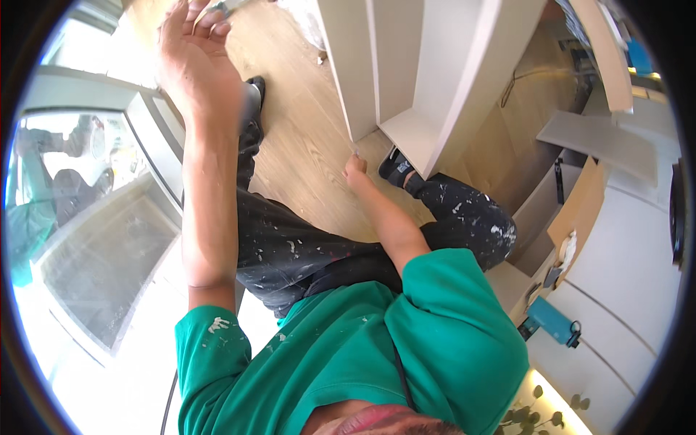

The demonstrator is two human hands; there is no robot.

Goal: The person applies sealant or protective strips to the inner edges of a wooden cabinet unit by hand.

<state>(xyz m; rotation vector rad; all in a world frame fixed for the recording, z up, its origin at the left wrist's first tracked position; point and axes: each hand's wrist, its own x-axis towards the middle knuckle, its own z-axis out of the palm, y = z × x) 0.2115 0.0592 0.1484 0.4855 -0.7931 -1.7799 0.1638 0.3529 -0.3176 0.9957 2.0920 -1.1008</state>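
My left hand is raised at the upper left, palm showing and fingers curled. A small grey-blue thing shows at its fingertips, cut off by the upper edge, and its kind cannot be made out. Lower down, my right hand is closed just below the bottom corner of a pale cabinet's side panel. Something tiny and light shows at its fingertips, too small to name. The open cabinet has a pale bottom board, beside which my dark shoe rests.
A glass-paned frame stands close on my left. Wood flooring runs between my paint-spotted trouser legs. At right lie loose pale boards, cardboard and a teal bottle. A leafy plant is at the lower right.
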